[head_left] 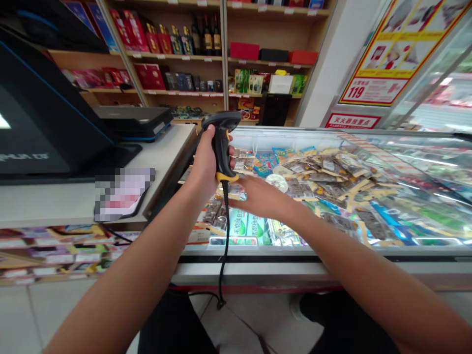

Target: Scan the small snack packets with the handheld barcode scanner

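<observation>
My left hand (205, 162) is wrapped round the grip of a black and yellow barcode scanner (221, 147), its thumb near the scanner's head. The scanner is upright above the near left part of a glass-topped freezer, and its black cable (226, 221) hangs down past the freezer's front edge. Just right of the scanner's base is my right hand (256, 195), reaching left over the packed goods. Its fingertips are partly hidden behind the scanner and cable, so whether it holds anything cannot be made out. Brown snack packs (332, 169) and green-and-white packets (246, 225) lie below and beyond it.
On the left, a counter (55, 201) carries a dark checkout terminal (47, 113) and a phone-like device (125, 193), partly blurred. Shelves (177, 56) with bottles and boxes stand behind. The freezer's front rim (313, 253) runs across in front of me.
</observation>
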The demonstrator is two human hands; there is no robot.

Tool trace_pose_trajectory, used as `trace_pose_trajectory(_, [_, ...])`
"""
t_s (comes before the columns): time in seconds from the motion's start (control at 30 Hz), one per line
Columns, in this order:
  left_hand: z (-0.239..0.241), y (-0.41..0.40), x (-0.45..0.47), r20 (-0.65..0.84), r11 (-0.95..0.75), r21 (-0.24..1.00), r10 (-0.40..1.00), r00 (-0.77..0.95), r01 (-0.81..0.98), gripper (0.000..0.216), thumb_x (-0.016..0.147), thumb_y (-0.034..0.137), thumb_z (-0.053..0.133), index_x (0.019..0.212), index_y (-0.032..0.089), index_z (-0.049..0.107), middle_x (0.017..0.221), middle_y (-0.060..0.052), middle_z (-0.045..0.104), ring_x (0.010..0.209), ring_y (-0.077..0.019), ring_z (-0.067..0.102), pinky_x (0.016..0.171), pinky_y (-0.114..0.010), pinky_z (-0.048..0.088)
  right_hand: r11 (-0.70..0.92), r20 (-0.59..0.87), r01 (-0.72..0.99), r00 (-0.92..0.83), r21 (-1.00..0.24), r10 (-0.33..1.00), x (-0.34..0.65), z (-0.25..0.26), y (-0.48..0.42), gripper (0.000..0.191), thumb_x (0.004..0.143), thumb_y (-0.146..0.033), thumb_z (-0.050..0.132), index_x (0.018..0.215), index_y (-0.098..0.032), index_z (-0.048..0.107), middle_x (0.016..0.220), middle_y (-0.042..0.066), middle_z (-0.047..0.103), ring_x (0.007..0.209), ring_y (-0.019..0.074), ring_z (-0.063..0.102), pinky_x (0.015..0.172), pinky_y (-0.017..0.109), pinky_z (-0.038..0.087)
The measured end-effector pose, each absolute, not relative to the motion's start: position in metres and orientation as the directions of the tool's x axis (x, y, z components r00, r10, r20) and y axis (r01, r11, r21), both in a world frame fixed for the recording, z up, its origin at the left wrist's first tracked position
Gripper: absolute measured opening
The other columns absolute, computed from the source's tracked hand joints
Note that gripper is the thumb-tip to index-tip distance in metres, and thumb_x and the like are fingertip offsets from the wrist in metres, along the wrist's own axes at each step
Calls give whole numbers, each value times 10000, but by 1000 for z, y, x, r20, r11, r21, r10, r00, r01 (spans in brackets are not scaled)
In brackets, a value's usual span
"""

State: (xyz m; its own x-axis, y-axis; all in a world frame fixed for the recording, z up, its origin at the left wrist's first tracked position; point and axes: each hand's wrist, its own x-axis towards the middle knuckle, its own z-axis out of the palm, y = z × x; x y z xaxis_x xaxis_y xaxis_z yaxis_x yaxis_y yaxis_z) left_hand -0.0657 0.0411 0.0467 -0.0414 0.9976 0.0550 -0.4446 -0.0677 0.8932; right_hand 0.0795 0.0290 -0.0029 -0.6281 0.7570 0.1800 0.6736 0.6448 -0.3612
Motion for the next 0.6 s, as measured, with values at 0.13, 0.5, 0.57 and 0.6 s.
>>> trace_pose_trajectory(0.13, [48,39,-66,58,-78,900,997,-60,-429,504,935,656,418,879,187,593,547,25,555,374,-96,505,384,-210,393,612,96,699,-627,-369,773,61,-15,19,552,796,-544,740,1154,-136,643,1148,207,675,1070,393,633,838,453,494])
trace_pose_trajectory(0.5, [41,35,-55,82,-67,970,995,56,-232,443,945,579,430,839,182,595,547,7,564,354,-100,474,367,-213,368,277,131,469,-320,-839,938,152,22,86,151,802,-253,744,929,-216,674,785,34,664,630,173,594,594,313,499])
trace_pose_trajectory(0.57, [38,32,-52,61,-42,986,992,114,-164,428,943,560,441,820,179,595,553,-3,574,359,-105,483,362,-213,361,214,153,389,-182,-896,971,167,23,97,123,805,-251,741,897,-216,667,727,18,638,584,146,563,552,287,491])
trace_pose_trajectory(0.6, [36,31,-51,50,-30,991,987,154,-128,429,934,565,456,803,180,592,558,-10,581,360,-108,487,358,-215,357,206,172,337,-126,-919,977,172,23,101,132,799,-249,747,898,-213,668,725,14,638,582,135,559,548,274,495])
